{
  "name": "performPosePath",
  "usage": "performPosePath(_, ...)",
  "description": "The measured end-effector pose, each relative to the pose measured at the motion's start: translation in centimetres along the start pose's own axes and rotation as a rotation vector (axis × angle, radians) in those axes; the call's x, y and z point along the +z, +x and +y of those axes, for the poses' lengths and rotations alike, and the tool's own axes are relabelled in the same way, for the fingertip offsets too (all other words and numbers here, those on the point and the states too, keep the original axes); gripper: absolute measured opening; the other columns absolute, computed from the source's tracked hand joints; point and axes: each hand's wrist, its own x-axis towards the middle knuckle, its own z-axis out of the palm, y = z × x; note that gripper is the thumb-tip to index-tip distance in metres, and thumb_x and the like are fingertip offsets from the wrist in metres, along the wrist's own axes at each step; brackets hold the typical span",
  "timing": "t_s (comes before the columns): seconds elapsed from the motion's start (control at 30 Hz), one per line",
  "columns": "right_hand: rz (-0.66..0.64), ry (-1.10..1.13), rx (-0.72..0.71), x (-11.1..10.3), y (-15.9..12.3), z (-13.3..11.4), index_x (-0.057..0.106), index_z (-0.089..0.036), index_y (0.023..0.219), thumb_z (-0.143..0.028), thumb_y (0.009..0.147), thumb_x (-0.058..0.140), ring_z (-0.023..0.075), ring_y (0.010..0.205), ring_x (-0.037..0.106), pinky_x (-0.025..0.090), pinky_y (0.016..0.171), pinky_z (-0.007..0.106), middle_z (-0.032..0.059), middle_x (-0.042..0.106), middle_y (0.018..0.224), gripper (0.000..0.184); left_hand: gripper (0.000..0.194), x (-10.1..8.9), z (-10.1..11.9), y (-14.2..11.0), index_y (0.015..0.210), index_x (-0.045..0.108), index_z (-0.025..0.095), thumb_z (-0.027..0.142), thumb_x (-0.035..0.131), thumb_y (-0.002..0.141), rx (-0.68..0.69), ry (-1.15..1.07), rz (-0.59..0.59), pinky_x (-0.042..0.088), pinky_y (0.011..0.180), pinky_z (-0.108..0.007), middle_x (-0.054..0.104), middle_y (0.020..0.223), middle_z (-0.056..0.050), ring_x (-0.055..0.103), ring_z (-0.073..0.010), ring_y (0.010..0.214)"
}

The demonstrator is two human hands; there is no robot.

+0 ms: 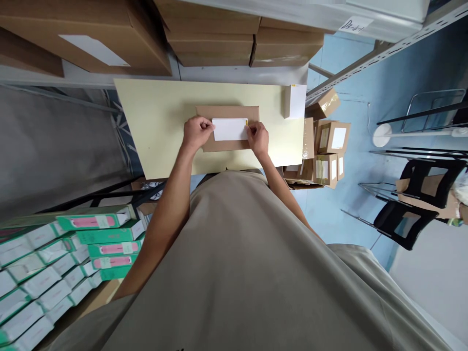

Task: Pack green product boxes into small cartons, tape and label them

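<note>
A flat white rectangular piece (230, 130), which looks like a label, has a small yellow mark at its right end. It lies over a brown piece of cardboard (226, 111), and I cannot tell whether it is stuck down. At its left end, my left hand (196, 132) pinches the edge between thumb and fingers. My right hand (259, 138) is closed on the opposite end, beside the yellow mark. The cardboard rests on a pale yellow table (161, 126), its lower corners partly behind my hands.
A white block (296, 102) with a yellow mark stands at the table's back right corner. Behind the table, a shelf holds cardboard boxes (215, 46). More cartons (332, 139) sit on the floor to the right, near black chairs (405, 224). Green and white boxes (106, 236) are stacked at lower left.
</note>
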Motion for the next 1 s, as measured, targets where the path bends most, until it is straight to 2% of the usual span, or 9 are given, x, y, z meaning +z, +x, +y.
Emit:
performPosePath(0.23, -0.016, 0.007, 0.016, -0.1, 0.1, 0.0, 0.066, -0.026, 0.100, -0.051, 0.117, 0.053, 0.0268, 0.101, 0.069, 0.061, 0.103, 0.049, 0.0110, 0.074, 0.107, 0.032, 0.009, 0.1, 0.3, -0.1, 0.091, 0.077, 0.018, 0.026, 0.073, 0.088, -0.008, 0.022, 0.013, 0.053, 0.091, -0.034, 0.073, 0.089, -0.004, 0.063, -0.0194, 0.085)
performPosePath(0.5, -0.008, -0.031, 0.077, -0.2, 0.1, -0.9, 0.065, -0.025, 0.097, -0.043, 0.114, 0.062, 0.0266, 0.102, 0.070, 0.060, 0.104, 0.048, 0.0113, 0.076, 0.108, 0.025, 0.008, 0.3, 0.3, 0.1, 0.089, 0.075, 0.019, 0.026, 0.071, 0.086, -0.024, 0.035, 0.022, 0.053, 0.092, -0.035, 0.072, 0.088, -0.003, 0.064, -0.0195, 0.085)
performPosePath(0.63, 0.010, -0.028, 0.133, -0.5, 0.4, -0.4, 0.064, -0.026, 0.096, -0.052, 0.113, 0.064, 0.0266, 0.096, 0.071, 0.063, 0.099, 0.049, 0.0093, 0.076, 0.099, 0.032, 0.007, 0.2, 0.3, 0.2, 0.088, 0.076, 0.019, 0.025, 0.072, 0.086, -0.038, 0.002, 0.011, 0.054, 0.091, -0.035, 0.073, 0.087, -0.004, 0.064, -0.0204, 0.086)
performPosePath(0.73, -0.002, -0.064, 0.146, -0.7, 0.5, -0.3, 0.068, -0.024, 0.104, -0.059, 0.116, 0.056, 0.0285, 0.100, 0.073, 0.064, 0.101, 0.052, 0.0098, 0.076, 0.099, 0.038, 0.007, 0.0, 0.4, 0.2, 0.089, 0.076, 0.019, 0.024, 0.073, 0.086, -0.052, -0.019, -0.006, 0.054, 0.092, -0.035, 0.073, 0.089, -0.004, 0.065, -0.0204, 0.086)
performPosePath(0.8, -0.021, -0.169, 0.100, -0.9, 0.2, -0.7, 0.071, -0.023, 0.116, -0.058, 0.120, 0.044, 0.0314, 0.115, 0.074, 0.061, 0.110, 0.056, 0.0142, 0.078, 0.113, 0.045, 0.006, -0.1, 0.5, 0.2, 0.088, 0.076, 0.019, 0.024, 0.073, 0.086, -0.066, -0.021, -0.005, 0.054, 0.092, -0.035, 0.074, 0.089, -0.004, 0.066, -0.0204, 0.086)
performPosePath(0.87, -0.065, -0.301, -0.008, -0.9, -0.7, -1.5, 0.069, -0.021, 0.138, -0.054, 0.121, 0.034, 0.0346, 0.140, 0.067, 0.053, 0.123, 0.061, 0.0197, 0.074, 0.141, 0.051, 0.006, -0.2, 0.6, 0.2, 0.088, 0.077, 0.019, 0.023, 0.074, 0.085, -0.075, -0.017, 0.001, 0.054, 0.091, -0.035, 0.074, 0.088, -0.004, 0.066, -0.0205, 0.086)
performPosePath(0.93, -0.136, -0.381, -0.151, -0.9, -2.0, -2.4, 0.057, -0.020, 0.163, -0.050, 0.120, 0.032, 0.0350, 0.164, 0.048, 0.041, 0.135, 0.064, 0.0204, 0.057, 0.171, 0.058, 0.006, -0.3, 0.7, 0.2, 0.087, 0.077, 0.019, 0.024, 0.075, 0.085, -0.076, -0.016, 0.003, 0.054, 0.090, -0.034, 0.074, 0.086, -0.004, 0.065, -0.0205, 0.085)
performPosePath(1.0, -0.214, -0.365, -0.267, -0.9, -3.4, -3.2, 0.040, -0.016, 0.177, -0.053, 0.119, 0.030, 0.0335, 0.176, 0.028, 0.027, 0.143, 0.064, 0.0183, 0.039, 0.185, 0.070, 0.005, -0.3, 0.7, 0.2, 0.086, 0.078, 0.019, 0.023, 0.075, 0.085, -0.073, -0.017, 0.004, 0.054, 0.090, -0.034, 0.074, 0.085, -0.004, 0.065, -0.0207, 0.084)
